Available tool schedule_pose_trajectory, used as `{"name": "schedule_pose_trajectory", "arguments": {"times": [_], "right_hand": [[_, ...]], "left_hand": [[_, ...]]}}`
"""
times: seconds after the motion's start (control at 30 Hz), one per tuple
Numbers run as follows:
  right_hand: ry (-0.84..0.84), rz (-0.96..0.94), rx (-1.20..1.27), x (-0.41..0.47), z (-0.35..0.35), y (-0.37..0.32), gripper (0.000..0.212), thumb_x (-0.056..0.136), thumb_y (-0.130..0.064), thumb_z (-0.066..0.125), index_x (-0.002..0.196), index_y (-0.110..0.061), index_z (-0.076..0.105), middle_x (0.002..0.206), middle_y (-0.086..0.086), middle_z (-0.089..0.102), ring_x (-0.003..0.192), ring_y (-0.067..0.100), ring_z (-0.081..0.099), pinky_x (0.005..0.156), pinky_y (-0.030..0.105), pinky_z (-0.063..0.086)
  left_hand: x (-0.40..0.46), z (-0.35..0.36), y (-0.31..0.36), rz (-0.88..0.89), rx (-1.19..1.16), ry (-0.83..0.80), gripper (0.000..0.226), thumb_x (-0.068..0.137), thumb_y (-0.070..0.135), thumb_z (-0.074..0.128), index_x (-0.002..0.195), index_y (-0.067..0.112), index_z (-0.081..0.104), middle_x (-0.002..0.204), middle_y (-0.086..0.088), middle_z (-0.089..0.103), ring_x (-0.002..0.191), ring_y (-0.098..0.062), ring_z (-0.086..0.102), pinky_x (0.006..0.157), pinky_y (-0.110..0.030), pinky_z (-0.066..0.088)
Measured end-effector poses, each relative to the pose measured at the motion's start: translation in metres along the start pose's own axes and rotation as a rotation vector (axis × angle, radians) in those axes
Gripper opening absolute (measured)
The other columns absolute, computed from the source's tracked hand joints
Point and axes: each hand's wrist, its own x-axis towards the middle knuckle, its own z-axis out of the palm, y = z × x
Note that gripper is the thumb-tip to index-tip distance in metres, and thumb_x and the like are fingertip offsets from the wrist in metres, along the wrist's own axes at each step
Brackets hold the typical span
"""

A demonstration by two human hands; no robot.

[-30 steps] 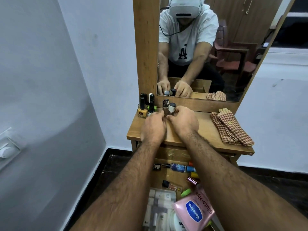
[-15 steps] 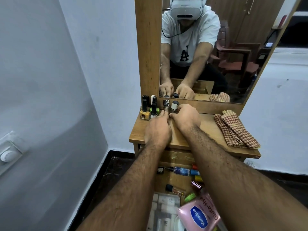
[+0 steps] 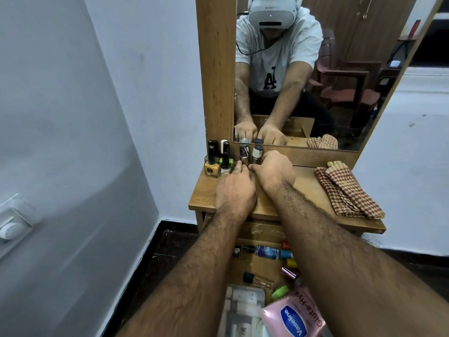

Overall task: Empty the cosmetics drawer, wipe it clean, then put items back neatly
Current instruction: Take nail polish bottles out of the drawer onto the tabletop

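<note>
Both your hands are up on the dressing table top (image 3: 313, 190), close together by the little bottles. Your left hand (image 3: 234, 190) has its fingers curled down near the green nail polish bottle (image 3: 226, 164), but you can't tell if it holds anything. Your right hand (image 3: 274, 170) is curled at the two small silver bottles (image 3: 250, 154) — whether it grips one is hidden.

Those bottles stand tight in a row by the mirror (image 3: 340, 69). Bump one with a knuckle and it could knock down the yellow nail polish bottle (image 3: 211, 169) and its neighbours.

The open drawer (image 3: 262, 266) below is not empty yet — the pink Vaseline pouch (image 3: 295, 317) and some tubes lie in it.

Since a moment ago your hands have barely moved; the left one slid a bit toward the nail polish.
</note>
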Motion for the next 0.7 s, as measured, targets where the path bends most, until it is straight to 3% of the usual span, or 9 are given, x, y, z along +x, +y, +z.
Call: {"name": "schedule_pose_trajectory", "arguments": {"times": [0.23, 0.7], "right_hand": [[-0.011, -0.010, 0.043, 0.0003, -0.0034, 0.0060, 0.024, 0.084, -0.042, 0.075, 0.098, -0.022, 0.073, 0.094, 0.000, 0.073, 0.079, 0.018, 0.057, 0.066, 0.028, 0.041], [-0.029, -0.003, 0.055, 0.0029, -0.0053, 0.0053, 0.020, 0.085, -0.039, 0.074, 0.099, -0.025, 0.073, 0.098, 0.000, 0.073, 0.092, 0.021, 0.066, 0.068, 0.028, 0.045]], "left_hand": [[-0.0015, 0.0020, -0.0001, -0.008, 0.011, 0.011, 0.051, 0.104, 0.030, 0.035, 0.153, 0.015, 0.031, 0.162, -0.003, 0.025, 0.140, -0.027, 0.037, 0.114, -0.038, 0.033], [-0.0061, 0.0008, -0.0001, 0.007, -0.036, 0.057, 0.048, 0.104, 0.028, 0.036, 0.151, 0.021, 0.036, 0.159, 0.002, 0.033, 0.138, -0.026, 0.039, 0.112, -0.037, 0.035]]}}
